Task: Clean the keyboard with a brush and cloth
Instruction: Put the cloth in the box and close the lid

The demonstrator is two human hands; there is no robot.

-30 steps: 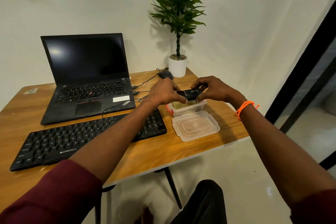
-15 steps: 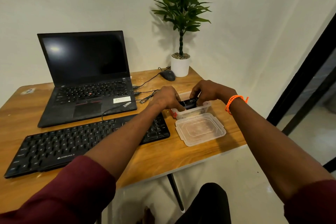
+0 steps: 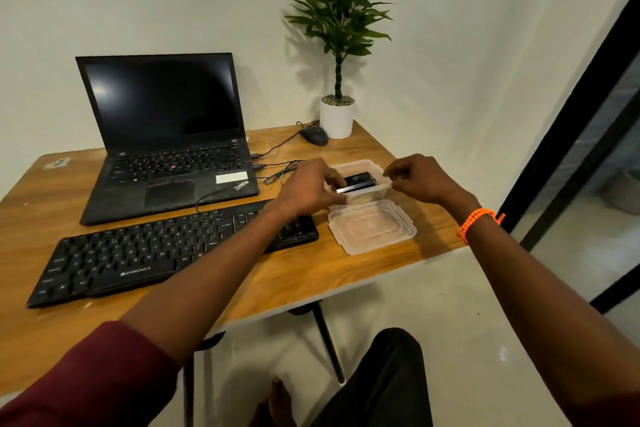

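The black keyboard (image 3: 166, 246) lies at the table's front, left of centre. To its right stands a clear plastic container (image 3: 375, 166) with a small black object (image 3: 360, 179) with a silvery edge inside it. My left hand (image 3: 311, 187) reaches over the keyboard's right end, and its fingertips grip the left end of the black object at the container's near rim. My right hand (image 3: 422, 180) hovers at the container's right rim with curled fingers and nothing visible in them. No cloth is visible.
The container's clear lid (image 3: 372, 227) lies upside down just in front of it. An open black laptop (image 3: 166, 149) sits behind the keyboard, with cables (image 3: 277, 170) running right. A mouse (image 3: 313, 135) and a potted plant (image 3: 337, 114) stand at the far corner. The table edge (image 3: 398, 270) is close on the right.
Both hands brought the black object down from above the container into it. My right hand has let go and drawn back to the right rim.
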